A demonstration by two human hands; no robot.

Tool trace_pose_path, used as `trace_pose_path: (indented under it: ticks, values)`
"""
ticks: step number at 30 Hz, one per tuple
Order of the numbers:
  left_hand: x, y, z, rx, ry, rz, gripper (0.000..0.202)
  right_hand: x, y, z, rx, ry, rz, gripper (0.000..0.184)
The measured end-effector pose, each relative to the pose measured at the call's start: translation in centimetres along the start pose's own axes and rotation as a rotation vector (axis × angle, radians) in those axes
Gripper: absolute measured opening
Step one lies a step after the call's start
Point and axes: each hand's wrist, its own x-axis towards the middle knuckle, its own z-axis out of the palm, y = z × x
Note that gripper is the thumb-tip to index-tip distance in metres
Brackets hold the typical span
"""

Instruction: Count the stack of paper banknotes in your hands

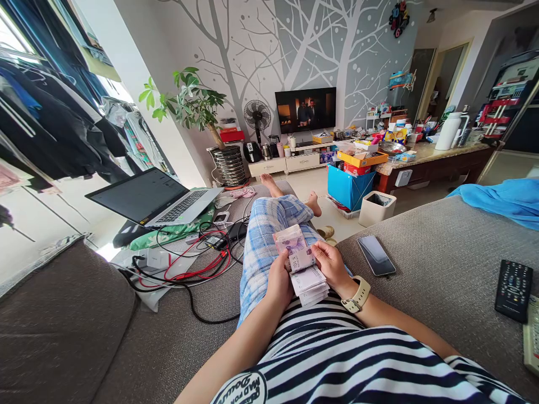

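A thick stack of banknotes (301, 264) rests over my lap, above my blue plaid trousers. My left hand (279, 280) is closed around the stack's left edge, thumb on top. My right hand (332, 266), with a pale wristwatch (357, 294), pinches the top note on the right side. The far end of the notes fans upward. I am lying on a grey sofa (442, 252) with my bare feet stretched out ahead.
A black phone (376, 255) lies on the sofa just right of my hands, a remote control (514, 289) further right. To the left sit an open laptop (155, 196) and tangled red and black cables (197, 264). A bin (377, 206) and blue box (349, 188) stand on the floor.
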Motion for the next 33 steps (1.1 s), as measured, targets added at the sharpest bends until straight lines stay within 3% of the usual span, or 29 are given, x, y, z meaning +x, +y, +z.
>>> trace_pose_path:
  ticks: [7,19,33]
  values:
    - [0.2,-0.2,-0.2,0.012,0.001,0.000,0.026,0.0,-0.1,0.1,0.091,-0.055,0.041,0.041]
    - [0.1,-0.1,-0.5,0.075,-0.027,0.034,0.027,0.5,1.4,0.0,-0.092,0.139,0.088,0.031]
    - [0.1,-0.1,-0.5,0.057,-0.033,0.011,0.030,0.5,1.2,-0.1,-0.234,0.103,0.056,0.033]
